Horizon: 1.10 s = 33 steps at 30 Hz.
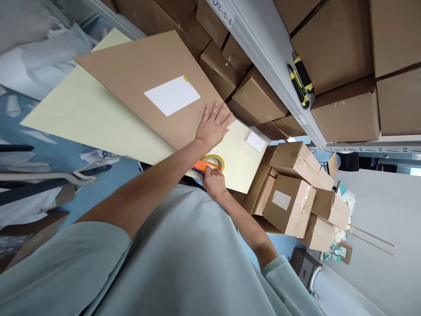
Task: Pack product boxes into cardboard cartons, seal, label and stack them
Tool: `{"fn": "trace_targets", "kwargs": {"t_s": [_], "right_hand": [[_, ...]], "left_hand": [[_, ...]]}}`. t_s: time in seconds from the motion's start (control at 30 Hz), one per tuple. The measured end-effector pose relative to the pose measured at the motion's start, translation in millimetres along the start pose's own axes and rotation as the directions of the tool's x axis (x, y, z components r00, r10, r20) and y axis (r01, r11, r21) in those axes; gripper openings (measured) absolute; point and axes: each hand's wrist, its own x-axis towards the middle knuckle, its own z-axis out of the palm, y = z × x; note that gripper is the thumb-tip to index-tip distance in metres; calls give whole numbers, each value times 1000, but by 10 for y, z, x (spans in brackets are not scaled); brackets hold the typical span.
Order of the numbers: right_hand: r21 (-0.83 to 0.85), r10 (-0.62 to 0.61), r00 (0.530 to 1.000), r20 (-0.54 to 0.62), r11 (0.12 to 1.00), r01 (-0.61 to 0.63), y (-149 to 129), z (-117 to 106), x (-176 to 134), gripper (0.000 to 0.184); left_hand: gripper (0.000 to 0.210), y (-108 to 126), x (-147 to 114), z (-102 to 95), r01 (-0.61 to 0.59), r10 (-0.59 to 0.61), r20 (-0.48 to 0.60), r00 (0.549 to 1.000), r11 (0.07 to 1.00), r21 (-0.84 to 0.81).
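Cardboard [131, 66], brown and flat-faced, is lying on the pale yellow worktop [95, 109], one corner showing past the worktop's edge. A white label [173, 95] with a small yellow mark is sitting near the middle of its face. The left hand [212, 127] is resting palm down near the cardboard's right end, fingers spread and grasping nothing. Just below it, the right hand [215, 181] is gripping an orange and blue tape dispenser [199, 166] — a yellow-rimmed roll of tape [213, 156] is showing beside the fingers. Farther right, a small white stack [255, 141] is standing near the worktop's end. Above, two yellow and black utility knives [299, 87] are lying side by side on a grey shelf [263, 48] — brown boxes are filling the space below and behind them. Beyond the worktop's end, more cartons [292, 153] are standing piled together, one bearing a white sticker [281, 199].
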Motion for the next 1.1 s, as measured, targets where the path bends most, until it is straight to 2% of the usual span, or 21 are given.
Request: {"fn": "trace_targets", "kwargs": {"t_s": [0.17, 0.33, 0.43, 0.53, 0.7, 0.9, 1.0, 1.1], "right_hand": [[38, 15, 999, 32, 999, -17, 151, 9, -164, 38], [17, 101, 987, 122, 994, -104, 556, 30, -576, 37], [-16, 122, 983, 139, 992, -121, 840, -12, -779, 35], [-51, 121, 985, 127, 992, -115, 1078, -95, -849, 33], [-75, 43, 992, 116, 997, -34, 1265, -225, -634, 33], [-30, -52, 997, 48, 998, 54, 1071, -287, -20, 35], [-13, -71, 997, 18, 997, 72, 950, -280, 152, 34], [3, -61, 998, 2, 998, 61, 873, -235, 167, 35]], "left_hand": [[80, 2, -11, -18, -7, 7, 8, 1000, 1000, -15], [78, 30, -38, -35, -17, 17, 13, 1000, 1000, -14], [74, 44, -168, -90, -43, 43, 36, 998, 999, -3], [71, 22, -414, -187, -68, 66, 78, 995, 997, 20], [64, -56, -907, -381, -78, 67, 150, 986, 995, 68], [64, -89, -1333, -511, -98, 66, 238, 969, 987, 127], [64, -77, -1422, -566, -132, 96, 253, 963, 982, 131], [65, -53, -1278, -680, -117, 91, 219, 971, 987, 106]]}}
